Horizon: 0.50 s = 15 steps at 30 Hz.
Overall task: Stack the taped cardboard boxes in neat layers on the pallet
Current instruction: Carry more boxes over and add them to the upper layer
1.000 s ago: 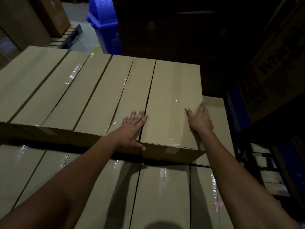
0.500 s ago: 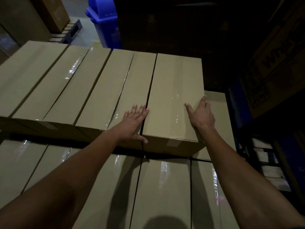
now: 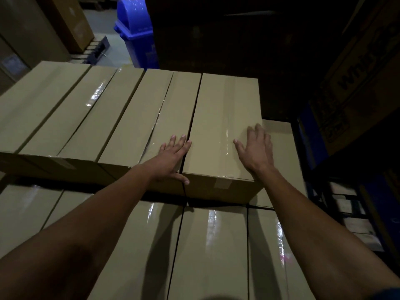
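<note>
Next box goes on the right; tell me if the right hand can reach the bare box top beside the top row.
Probably yes: the right hand lies flat on the end box, next to the lower box top, nothing between.

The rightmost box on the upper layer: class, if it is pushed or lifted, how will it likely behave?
The rightmost box probably slides rather than tips: it is long, low and lies flat on the lower layer. Its glossy tape strip may feel slippery. Both the left hand and right hand rest open on top, suggesting stiff cardboard.
</note>
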### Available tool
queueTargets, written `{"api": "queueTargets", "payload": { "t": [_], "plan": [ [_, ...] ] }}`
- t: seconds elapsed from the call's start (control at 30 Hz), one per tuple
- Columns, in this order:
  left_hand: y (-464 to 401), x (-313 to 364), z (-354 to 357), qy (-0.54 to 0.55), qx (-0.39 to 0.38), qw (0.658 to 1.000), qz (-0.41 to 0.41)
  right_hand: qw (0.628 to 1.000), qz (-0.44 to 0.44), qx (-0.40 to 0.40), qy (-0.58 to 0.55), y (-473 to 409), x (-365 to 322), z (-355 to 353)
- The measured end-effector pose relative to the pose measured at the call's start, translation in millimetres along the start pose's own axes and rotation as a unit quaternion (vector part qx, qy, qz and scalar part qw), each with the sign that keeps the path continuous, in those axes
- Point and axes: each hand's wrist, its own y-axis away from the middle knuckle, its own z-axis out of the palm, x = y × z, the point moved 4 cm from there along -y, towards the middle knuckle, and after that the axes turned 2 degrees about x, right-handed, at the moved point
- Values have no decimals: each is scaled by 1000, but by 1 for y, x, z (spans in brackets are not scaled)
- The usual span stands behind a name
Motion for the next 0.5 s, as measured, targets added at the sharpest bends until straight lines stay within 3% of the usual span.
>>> {"api": "queueTargets", "payload": {
  "t": [0.13,0.27,0.5],
  "plan": [
    [2,13,-9,-68,-39,996,-46,996,-67,-54,37,48,-5,-4],
    [27,53,-11,-93,-63,991,-79,992,-82,-100,-9,118,7,-17],
    [124,151,-2,32,-18,995,-96,980,-40,-114,-158,229,43,-64]
  ]
}}
